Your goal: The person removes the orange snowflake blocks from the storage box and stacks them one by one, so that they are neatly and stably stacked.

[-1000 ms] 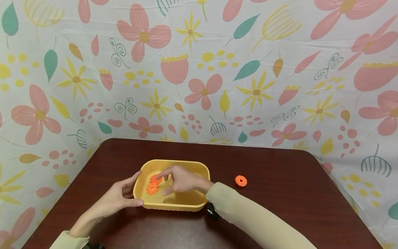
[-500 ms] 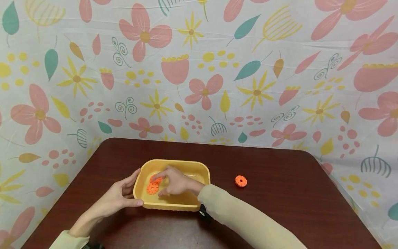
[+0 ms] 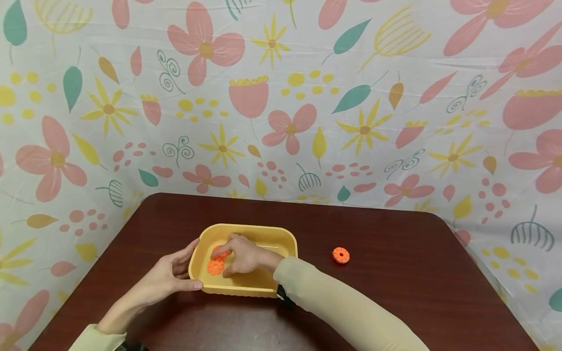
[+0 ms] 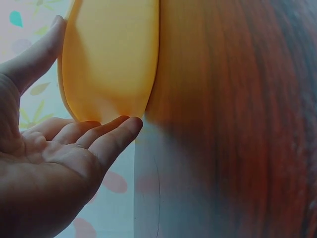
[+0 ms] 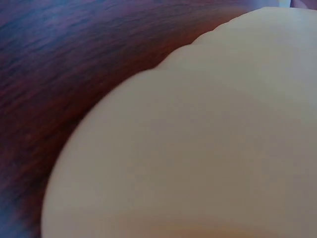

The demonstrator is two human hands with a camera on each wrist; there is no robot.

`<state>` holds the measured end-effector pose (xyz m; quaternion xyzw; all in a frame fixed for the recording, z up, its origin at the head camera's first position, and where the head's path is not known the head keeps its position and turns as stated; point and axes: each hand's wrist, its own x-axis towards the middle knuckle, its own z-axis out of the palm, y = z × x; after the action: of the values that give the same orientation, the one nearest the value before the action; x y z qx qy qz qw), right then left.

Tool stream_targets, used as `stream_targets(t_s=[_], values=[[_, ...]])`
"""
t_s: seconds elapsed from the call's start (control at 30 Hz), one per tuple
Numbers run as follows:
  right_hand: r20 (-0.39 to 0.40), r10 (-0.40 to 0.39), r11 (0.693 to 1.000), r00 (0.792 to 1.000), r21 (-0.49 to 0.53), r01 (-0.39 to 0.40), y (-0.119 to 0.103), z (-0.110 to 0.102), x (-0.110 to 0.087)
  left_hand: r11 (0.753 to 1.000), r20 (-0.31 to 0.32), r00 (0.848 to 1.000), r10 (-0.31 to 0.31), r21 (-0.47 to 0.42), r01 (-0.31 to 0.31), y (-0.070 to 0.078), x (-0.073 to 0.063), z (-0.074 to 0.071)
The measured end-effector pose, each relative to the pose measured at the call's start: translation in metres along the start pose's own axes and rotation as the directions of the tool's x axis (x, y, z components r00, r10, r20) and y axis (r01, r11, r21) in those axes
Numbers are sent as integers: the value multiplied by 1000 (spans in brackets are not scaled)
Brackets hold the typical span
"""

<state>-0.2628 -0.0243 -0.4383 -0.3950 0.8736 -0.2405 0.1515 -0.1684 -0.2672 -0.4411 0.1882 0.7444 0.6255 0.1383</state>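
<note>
A yellow plastic bin sits on the table with two orange notched discs at its left end. The near disc shows its centre hole; the far disc is partly covered by my right hand. That hand reaches inside the bin, index finger stretched onto the far disc and thumb spread lower down. My left hand steadies the bin's left end, fingertips against its end wall and thumb at the near corner. In the left wrist view, the left hand's fingers lie nearly straight against the bin.
Another orange notched disc with a centre hole lies on the dark wood table, right of the bin. A floral cloth hangs behind the table. A pale scalloped surface fills most of the right wrist view, hiding the right hand's work.
My right hand has moved slightly left inside the bin, its index finger now farther over the far disc. My left hand and the bin stay in place.
</note>
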Motion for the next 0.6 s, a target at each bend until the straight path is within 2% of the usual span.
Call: stream_targets(t_s=[0.2, 0.43, 0.6], values=[[2, -17, 999, 1000, -33, 17, 0, 2, 0, 1000, -3, 1000, -6, 6, 6, 0, 0, 0], [25, -82, 993, 996, -85, 84, -1, 3, 2, 1000, -22, 1000, -15, 18, 15, 0, -1, 1], [42, -75, 993, 996, -86, 79, 1, 1, 1, 1000, -12, 1000, 1, 19, -1, 0, 0, 1]])
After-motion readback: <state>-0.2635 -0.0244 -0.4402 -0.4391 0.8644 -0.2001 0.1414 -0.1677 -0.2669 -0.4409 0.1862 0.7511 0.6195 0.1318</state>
